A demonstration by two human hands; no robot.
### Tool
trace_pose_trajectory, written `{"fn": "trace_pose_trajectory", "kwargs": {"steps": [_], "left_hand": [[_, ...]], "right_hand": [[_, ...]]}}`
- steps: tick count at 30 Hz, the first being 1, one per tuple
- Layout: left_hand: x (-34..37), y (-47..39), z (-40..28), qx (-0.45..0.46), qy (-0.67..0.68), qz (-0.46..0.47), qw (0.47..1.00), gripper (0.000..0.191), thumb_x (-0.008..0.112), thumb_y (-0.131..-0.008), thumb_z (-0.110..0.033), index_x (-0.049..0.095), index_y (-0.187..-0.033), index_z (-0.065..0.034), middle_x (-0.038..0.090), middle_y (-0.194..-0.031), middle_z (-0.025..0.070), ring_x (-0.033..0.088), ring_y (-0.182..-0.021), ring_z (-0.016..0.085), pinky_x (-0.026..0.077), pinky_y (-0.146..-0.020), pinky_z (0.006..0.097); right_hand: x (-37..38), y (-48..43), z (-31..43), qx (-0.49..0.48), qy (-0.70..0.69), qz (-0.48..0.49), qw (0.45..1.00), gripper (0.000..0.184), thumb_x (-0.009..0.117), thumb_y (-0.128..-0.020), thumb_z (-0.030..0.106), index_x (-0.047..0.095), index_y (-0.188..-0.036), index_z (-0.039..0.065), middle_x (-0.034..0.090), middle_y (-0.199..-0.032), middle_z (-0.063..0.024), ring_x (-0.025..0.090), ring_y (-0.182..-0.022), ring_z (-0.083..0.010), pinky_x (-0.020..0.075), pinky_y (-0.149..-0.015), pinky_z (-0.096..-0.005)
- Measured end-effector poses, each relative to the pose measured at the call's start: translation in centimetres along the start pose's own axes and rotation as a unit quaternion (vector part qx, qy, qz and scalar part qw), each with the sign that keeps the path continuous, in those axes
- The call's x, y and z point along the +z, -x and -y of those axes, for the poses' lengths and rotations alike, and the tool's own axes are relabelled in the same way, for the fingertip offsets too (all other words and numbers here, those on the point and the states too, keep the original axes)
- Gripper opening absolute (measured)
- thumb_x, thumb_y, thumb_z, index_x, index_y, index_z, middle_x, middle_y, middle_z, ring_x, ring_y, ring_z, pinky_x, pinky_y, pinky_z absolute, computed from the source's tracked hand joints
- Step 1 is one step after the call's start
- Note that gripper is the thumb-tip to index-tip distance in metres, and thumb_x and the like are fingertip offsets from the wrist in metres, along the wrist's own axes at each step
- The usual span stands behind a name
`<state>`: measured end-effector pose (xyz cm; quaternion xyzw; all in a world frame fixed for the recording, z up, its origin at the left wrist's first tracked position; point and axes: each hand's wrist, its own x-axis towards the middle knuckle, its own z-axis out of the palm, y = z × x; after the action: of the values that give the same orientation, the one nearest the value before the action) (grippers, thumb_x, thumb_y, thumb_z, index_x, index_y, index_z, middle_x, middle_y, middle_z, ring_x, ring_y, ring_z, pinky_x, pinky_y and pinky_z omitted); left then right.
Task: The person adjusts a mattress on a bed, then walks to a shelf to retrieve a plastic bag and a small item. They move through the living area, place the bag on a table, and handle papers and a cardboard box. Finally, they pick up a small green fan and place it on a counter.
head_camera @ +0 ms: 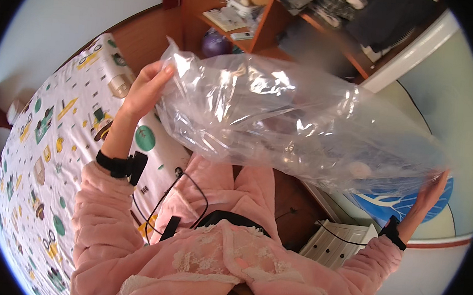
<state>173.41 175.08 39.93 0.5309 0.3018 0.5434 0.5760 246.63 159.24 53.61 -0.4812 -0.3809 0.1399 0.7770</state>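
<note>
A large clear plastic bag or sheet (pixel 263 116) is stretched crumpled between my two hands, across the upper middle of the view. My left hand (pixel 148 86) pinches its left end, thumb on top, above the bed. Far to the right, my right hand (pixel 433 190) is at the other end of the plastic, in front of the wall; its fingers are partly hidden by the film, so the grip there is hard to make out. Both wrists wear black straps.
A bed with a printed sheet (pixel 77 136) lies at left. Wooden shelves (pixel 265 26) with papers and clothes stand ahead, a purple ball (pixel 216 43) beside them. A small white drawer cabinet (pixel 337 241) stands at lower right. Black cables (pixel 204 190) hang near my body.
</note>
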Motion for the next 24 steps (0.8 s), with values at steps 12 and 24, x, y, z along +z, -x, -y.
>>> {"fn": "trace_pose_trajectory", "kwargs": {"steps": [12,24], "left_hand": [[-0.8,0.5,5.0,0.076,0.146,-0.150,0.975,0.011,0.063,-0.091,-0.015,0.070,-0.096,-0.0067,0.068,-0.095,0.0003,0.060,-0.085,0.007,0.046,-0.078,0.0198],[8.2,-5.0,-1.8,0.235,-0.127,-0.195,0.944,0.019,0.066,-0.090,-0.018,0.072,-0.097,-0.0018,0.062,-0.077,-0.0053,0.049,-0.065,0.002,0.038,-0.056,0.0163]], "right_hand": [[-10.6,7.7,-4.8,0.078,0.096,0.070,0.990,0.022,0.054,-0.097,0.021,0.061,-0.109,0.003,0.063,-0.106,-0.0002,0.056,-0.095,-0.0062,0.0440,-0.082,-0.0205],[8.2,7.9,-0.5,-0.246,0.418,0.097,0.869,0.049,0.063,-0.091,0.020,0.047,-0.136,0.007,0.059,-0.120,-0.0116,0.057,-0.108,-0.0196,0.0458,-0.090,-0.0305]]}}
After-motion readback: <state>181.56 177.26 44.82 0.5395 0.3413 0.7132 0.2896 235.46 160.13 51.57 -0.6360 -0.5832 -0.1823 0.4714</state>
